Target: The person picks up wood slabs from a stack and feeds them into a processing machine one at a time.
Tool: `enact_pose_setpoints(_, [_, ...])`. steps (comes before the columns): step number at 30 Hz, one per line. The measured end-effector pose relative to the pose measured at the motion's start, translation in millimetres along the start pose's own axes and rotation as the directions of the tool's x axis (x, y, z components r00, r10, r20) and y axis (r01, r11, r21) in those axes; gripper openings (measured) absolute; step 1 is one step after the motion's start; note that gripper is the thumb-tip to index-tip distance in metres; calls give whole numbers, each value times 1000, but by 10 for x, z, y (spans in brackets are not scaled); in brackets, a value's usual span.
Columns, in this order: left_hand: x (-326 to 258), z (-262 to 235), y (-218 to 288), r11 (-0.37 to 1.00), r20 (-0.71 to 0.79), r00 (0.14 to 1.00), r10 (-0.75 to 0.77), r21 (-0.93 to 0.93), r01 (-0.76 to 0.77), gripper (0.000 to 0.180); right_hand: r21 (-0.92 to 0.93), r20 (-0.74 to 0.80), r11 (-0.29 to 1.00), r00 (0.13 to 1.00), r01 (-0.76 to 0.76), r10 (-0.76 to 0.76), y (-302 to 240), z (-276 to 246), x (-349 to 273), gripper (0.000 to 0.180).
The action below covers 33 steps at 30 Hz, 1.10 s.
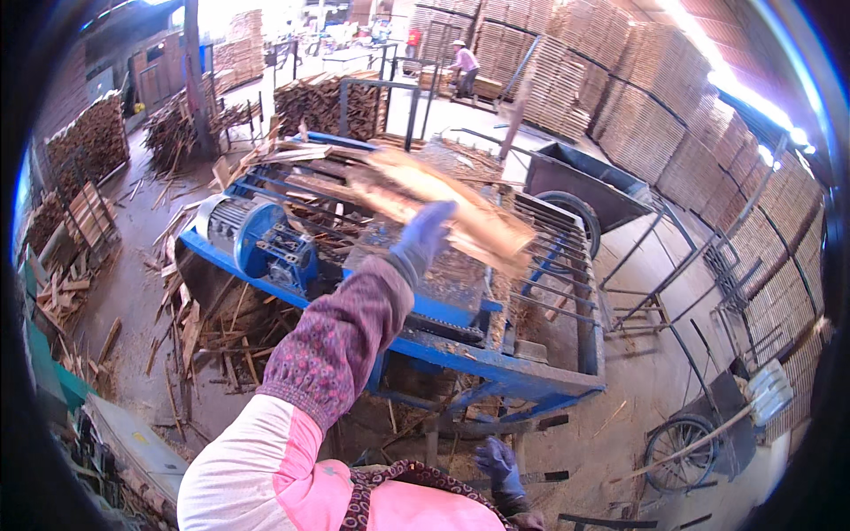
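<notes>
My left hand (427, 234), in a blue-purple glove, reaches over a blue metal machine and meets the near edge of a rough wood slab (452, 202). The slab is pale with a brownish rounded side, lies slantwise and is smeared by motion. Another wood piece shows partly beneath it; the grip of my left fingers on the wood is hidden. My right hand (499, 465), in a similar glove, hangs low near my body, short of the machine's front edge. Its fingers are loosely bent with nothing visible in them.
The machine's blue frame (531, 382) carries a motor (252, 232) on its left and metal bars on its right. Scrap wood (232, 341) litters the floor at left. A dark cart (584, 181) stands behind right, near tall board stacks (642, 97). Another person (465, 66) works far back.
</notes>
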<state>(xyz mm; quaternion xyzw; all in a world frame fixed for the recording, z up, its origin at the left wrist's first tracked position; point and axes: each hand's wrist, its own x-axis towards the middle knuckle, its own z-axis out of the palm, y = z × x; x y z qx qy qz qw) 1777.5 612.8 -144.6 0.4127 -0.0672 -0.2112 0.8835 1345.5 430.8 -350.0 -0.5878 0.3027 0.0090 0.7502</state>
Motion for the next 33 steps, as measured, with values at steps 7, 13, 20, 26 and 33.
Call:
enact_pose_setpoints(7, [-2013, -1595, -117, 597, 330, 842, -426, 802, -12, 47, -306, 547, 891, 828, 336, -125, -176, 1678, 599, 48])
enact_pose_setpoints(13, [-4428, -3865, -239, 895, -597, 767, -233, 176, 409, 39, -410, 810, 762, 584, 502, 51, -423, 3492, 705, 42])
enact_pose_setpoints(20, [-6174, -4821, -255, 985, -778, 627, -31, 82, 150, 37, -586, 810, 629, 405, 511, 425, 303, 5452, 499, 47])
enact_pose_setpoints(26, [-6484, -5221, 476, 964, -840, 542, -16, 130, 230, 38, -313, 863, 541, -4, 780, 505, 845, 7316, -132, 60])
enact_pose_setpoints(33, [-6921, -6384, 1417, 842, -873, 427, 237, 404, 358, 37, -157, 823, 436, -127, 886, 554, 1409, 9109, -81, 69])
